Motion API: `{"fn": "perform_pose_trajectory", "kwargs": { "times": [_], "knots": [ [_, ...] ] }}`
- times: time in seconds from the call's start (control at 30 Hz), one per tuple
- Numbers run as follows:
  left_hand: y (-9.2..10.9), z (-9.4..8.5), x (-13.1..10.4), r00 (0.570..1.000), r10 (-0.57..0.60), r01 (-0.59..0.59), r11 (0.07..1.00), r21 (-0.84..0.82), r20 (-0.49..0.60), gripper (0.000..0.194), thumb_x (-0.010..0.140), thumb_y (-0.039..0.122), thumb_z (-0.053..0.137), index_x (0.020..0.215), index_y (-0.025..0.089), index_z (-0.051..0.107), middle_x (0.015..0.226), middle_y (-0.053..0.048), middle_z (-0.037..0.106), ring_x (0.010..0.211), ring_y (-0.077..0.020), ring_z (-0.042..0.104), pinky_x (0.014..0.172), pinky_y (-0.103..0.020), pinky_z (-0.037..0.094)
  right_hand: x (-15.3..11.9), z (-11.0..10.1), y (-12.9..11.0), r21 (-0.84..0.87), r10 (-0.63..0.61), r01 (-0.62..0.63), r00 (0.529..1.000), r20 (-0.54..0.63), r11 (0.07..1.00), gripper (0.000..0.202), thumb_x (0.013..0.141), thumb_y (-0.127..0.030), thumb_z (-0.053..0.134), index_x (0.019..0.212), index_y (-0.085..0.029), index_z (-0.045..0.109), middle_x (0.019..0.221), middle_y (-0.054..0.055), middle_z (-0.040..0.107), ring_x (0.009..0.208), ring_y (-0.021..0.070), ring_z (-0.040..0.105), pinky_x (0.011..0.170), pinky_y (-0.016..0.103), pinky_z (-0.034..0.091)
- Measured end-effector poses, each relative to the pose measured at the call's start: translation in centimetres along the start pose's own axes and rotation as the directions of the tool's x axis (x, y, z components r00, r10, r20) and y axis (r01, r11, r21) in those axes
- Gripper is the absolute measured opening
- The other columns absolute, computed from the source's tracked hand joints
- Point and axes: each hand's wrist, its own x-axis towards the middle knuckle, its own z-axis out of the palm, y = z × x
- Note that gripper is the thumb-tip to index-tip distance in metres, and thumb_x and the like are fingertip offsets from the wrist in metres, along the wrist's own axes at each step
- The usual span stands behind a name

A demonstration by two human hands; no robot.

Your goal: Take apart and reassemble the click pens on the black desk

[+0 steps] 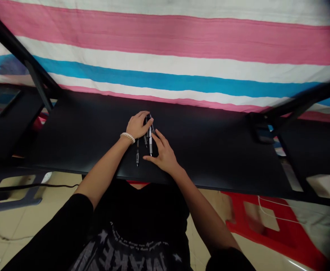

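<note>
Several pens lie bunched on a black tabletop [204,146], roughly at its middle. My left hand [136,125], with a pale beaded bracelet on the wrist, curves over their far ends, thumb and fingers round the bunch. A white-and-grey pen [150,143] points toward me between my two hands. Another dark pen [137,155] lies apart from the bunch, its upper end beneath my left hand. On the right side of the pens is my right hand [166,154], thumb and fingers spread, fingertips close to the white pen. My left hand hides part of the bunch.
A striped pink, white and blue cloth [182,45] hangs behind the tabletop. Black metal braces rise at the left and right ends. Below stand a red plastic stool [277,226] at right and a grey stool [18,201] at left. A dark cable [32,186] runs at left.
</note>
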Motion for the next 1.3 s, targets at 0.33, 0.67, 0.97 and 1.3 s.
{"fn": "perform_pose_trajectory", "kwargs": {
  "times": [0.33, 0.67, 0.97, 1.3],
  "knots": [
    [-0.7, 0.1, -0.3, 0.998, 0.023, -0.028, 0.997, -0.075, -0.063, 0.042, 0.097, 0.046, 0.048, 0.121, 0.015, 0.062, 0.128, -0.014, 0.064, 0.119, -0.0267, 0.058, 0.104, -0.041, 0.043, 1.0, 0.3, -0.3, -0.038, -0.053, 0.054, 0.998, 0.031, 0.998, 0.122, 0.059, -0.083, 0.07, 0.156, -0.022, 0.028, 0.16, 0.019, 0.028, 0.146, 0.0394, 0.031, 0.117, 0.061, 0.031],
    [-0.2, -0.3, -0.3, 0.997, 0.055, -0.051, 0.995, -0.083, 0.049, 0.047, 0.102, 0.047, 0.034, 0.118, 0.018, 0.068, 0.124, -0.008, 0.069, 0.116, -0.0244, 0.061, 0.102, -0.04, 0.044, 0.9, 1.2, -2.0, -0.139, 0.005, 0.002, 0.999, 0.054, 0.99, 0.12, 0.067, -0.072, 0.074, 0.158, -0.016, 0.019, 0.161, 0.022, 0.022, 0.15, 0.0388, 0.023, 0.119, 0.06, 0.027],
    [0.3, -0.1, -0.2, 0.997, 0.032, -0.033, 0.999, 0.021, 0.067, 0.048, 0.102, 0.046, 0.035, 0.134, 0.019, 0.059, 0.142, -0.007, 0.058, 0.131, -0.0231, 0.053, 0.11, -0.042, 0.039, 2.4, 1.5, -1.8, -0.088, 0.058, -0.065, 0.995, -0.085, 0.994, 0.086, 0.082, -0.053, 0.071, 0.151, -0.017, 0.036, 0.15, 0.018, 0.044, 0.14, 0.0353, 0.039, 0.116, 0.056, 0.037],
    [0.5, 0.8, 1.4, 0.978, 0.14, -0.149, 0.987, 0.05, 0.154, 0.038, 0.097, 0.035, 0.046, 0.128, 0.019, 0.062, 0.138, -0.007, 0.061, 0.13, -0.0229, 0.053, 0.11, -0.042, 0.04, 1.6, 1.0, -0.8, 0.114, 0.02, -0.009, 0.995, -0.096, 0.993, 0.074, 0.079, -0.036, 0.078, 0.144, -0.019, 0.047, 0.145, 0.015, 0.05, 0.136, 0.0298, 0.044, 0.116, 0.051, 0.038]
  ]
}}
